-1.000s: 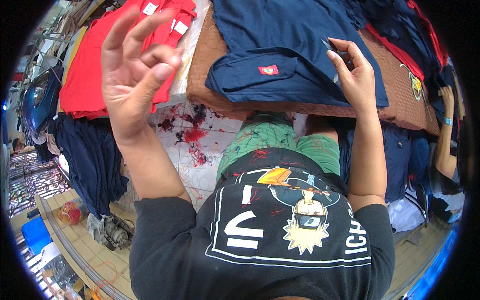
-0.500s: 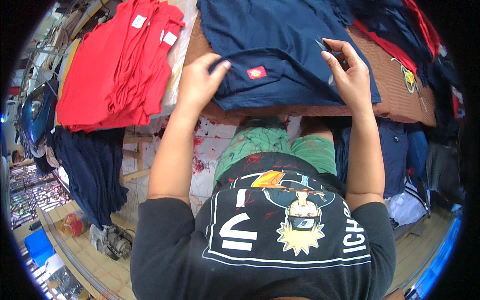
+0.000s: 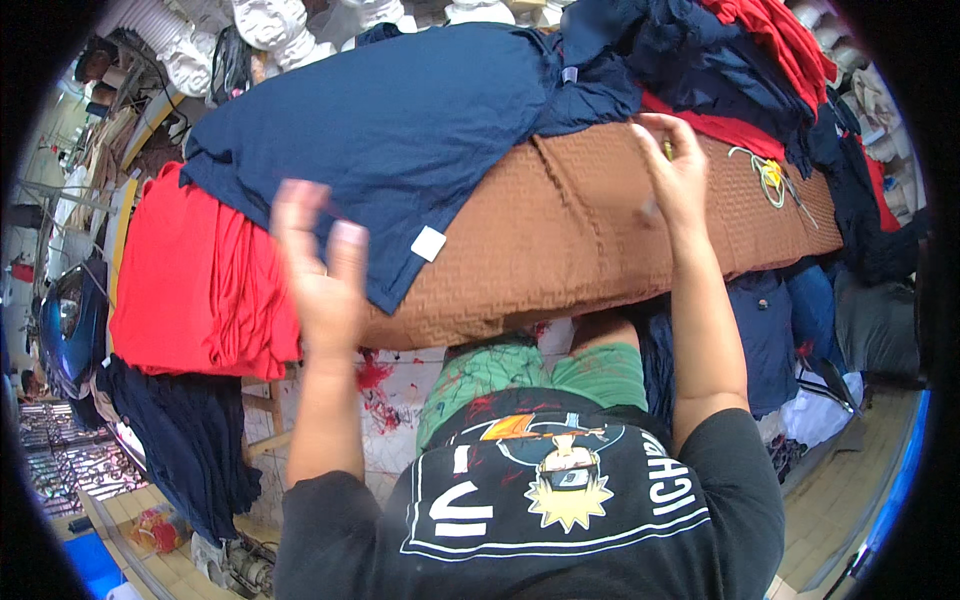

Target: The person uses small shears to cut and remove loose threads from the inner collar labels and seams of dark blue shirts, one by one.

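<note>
A navy garment (image 3: 370, 130) lies spread toward the left, partly over a stack of red garments (image 3: 200, 300). A white tag (image 3: 428, 244) shows at its near corner. My left hand (image 3: 325, 275) is over the garment's near left edge, blurred, with fingers apart and nothing seen in them. My right hand (image 3: 680, 180) is raised above the brown quilted cover (image 3: 560, 220), thumb and fingers curled round small thread snips. The snips are mostly hidden by the hand now; their pointed blades showed in the earlier frame.
A heap of navy garments (image 3: 690, 60) with red cloth (image 3: 780, 40) lies at the far right. A looped pale cord (image 3: 765, 175) with a yellow piece rests on the cover's right. White bundles (image 3: 270, 25) stand behind. Navy cloth (image 3: 185, 440) hangs at the lower left.
The navy garment has moved from in front of me to the left, onto the red stack, baring the brown cover. My left hand has gone left and opened. The view has shifted farther out.
</note>
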{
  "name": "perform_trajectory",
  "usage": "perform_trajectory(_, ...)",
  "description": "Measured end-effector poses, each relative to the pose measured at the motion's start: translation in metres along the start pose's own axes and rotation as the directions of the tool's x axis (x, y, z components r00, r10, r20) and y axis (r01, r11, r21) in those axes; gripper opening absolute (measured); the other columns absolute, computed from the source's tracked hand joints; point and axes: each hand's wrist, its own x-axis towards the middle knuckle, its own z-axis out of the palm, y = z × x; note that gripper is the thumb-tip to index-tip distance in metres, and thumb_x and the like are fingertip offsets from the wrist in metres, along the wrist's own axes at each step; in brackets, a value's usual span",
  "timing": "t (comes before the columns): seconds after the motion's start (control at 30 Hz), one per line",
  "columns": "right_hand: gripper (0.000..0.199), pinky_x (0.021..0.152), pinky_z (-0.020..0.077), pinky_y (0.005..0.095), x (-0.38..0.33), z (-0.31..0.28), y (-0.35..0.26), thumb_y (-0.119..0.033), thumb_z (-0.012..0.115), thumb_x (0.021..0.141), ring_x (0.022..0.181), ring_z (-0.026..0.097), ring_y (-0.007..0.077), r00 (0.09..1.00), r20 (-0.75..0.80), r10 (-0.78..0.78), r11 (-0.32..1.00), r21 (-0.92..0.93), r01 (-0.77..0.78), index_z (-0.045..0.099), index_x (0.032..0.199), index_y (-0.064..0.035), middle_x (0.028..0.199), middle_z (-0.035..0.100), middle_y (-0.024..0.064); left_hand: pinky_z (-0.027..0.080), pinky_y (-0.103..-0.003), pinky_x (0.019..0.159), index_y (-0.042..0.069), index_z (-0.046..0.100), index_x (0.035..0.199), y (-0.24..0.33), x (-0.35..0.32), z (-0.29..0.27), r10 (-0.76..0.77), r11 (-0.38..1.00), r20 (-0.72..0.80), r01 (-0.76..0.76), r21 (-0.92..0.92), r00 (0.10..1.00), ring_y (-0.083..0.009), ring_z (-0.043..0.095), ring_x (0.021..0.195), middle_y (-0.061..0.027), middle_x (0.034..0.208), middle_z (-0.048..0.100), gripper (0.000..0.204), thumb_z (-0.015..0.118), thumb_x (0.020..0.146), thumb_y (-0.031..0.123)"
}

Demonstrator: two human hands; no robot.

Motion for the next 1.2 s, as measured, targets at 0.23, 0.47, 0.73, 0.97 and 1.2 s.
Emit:
perform_trajectory(0.23, 0.034, 0.084, 0.0499, 0.0395, 0.08, 0.079, 0.042, -0.035, 0.07, 0.08, 0.096, 0.064, 0.0325, 0.987, 0.136, -0.087, 0.901, -0.412, 0.136, 0.07, 0.102, -0.0084, 0.1, 0.067, 0.0152, 0.031, -0.043, 0.105, 0.005, 0.053, 0.128, -0.024, -0.058, 0.054, -0.128, 0.906, 0.443, -0.078, 0.417, 0.887, -0.0321, 0.043, 0.127, -0.0131, 0.134, 0.049, 0.054, 0.072, 0.079, 0.02)
perform_trajectory(0.47, 0.016, 0.084, 0.0508, 0.0408, 0.113, 0.112, 0.06, -0.021, 0.068, 0.08, 0.094, 0.064, 0.0325, 0.989, 0.151, 0.002, 0.666, -0.738, 0.111, 0.07, 0.094, -0.0128, 0.099, 0.065, 0.0123, 0.044, -0.032, 0.09, 0.004, 0.062, 0.11, -0.057, -0.032, 0.04, -0.481, 0.872, 0.387, 0.383, 0.303, 0.787, -0.0267, 0.059, 0.102, -0.0163, 0.111, 0.062, 0.021, 0.061, 0.089, 0.009)
perform_trajectory(0.73, 0.016, 0.06, 0.0363, 0.0212, 0.061, 0.004, -0.071, -0.019, 0.054, 0.097, 0.067, 0.043, 0.0027, 0.829, 0.39, -0.402, 0.914, 0.125, 0.385, 0.057, 0.096, -0.0032, 0.077, 0.045, -0.0083, 0.042, -0.023, 0.071, 0.0, 0.067, 0.094, -0.004, 0.014, -0.102, -0.281, 0.951, 0.367, 0.206, 0.23, 0.887, -0.0071, 0.053, 0.076, -0.0024, 0.076, 0.063, 0.027, 0.056, 0.096, 0.025)
perform_trajectory(0.97, 0.021, 0.079, 0.0503, 0.0374, -0.045, -0.034, -0.046, -0.011, 0.059, 0.088, 0.085, 0.065, 0.0288, 0.75, 0.651, 0.113, 0.88, -0.416, 0.229, 0.065, 0.105, -0.0011, 0.096, 0.068, 0.0168, 0.043, -0.036, 0.096, 0.002, 0.062, 0.114, 0.008, 0.006, -0.052, -0.088, 0.842, 0.537, -0.225, 0.49, 0.839, -0.0313, 0.058, 0.111, -0.0181, 0.116, 0.062, 0.03, 0.063, 0.087, 0.014)
perform_trajectory(1.2, 0.021, 0.079, 0.0489, 0.0332, -0.09, -0.042, -0.01, -0.004, 0.059, 0.086, 0.09, 0.064, 0.0256, 0.773, 0.635, 0.011, 0.941, -0.267, 0.206, 0.066, 0.106, -0.0047, 0.095, 0.066, 0.0121, 0.046, -0.035, 0.095, 0.002, 0.061, 0.114, 0.061, -0.064, 0.091, 0.232, 0.972, 0.614, -0.169, -0.16, 0.754, -0.029, 0.06, 0.109, -0.0153, 0.116, 0.062, 0.033, 0.057, 0.081, -0.002)
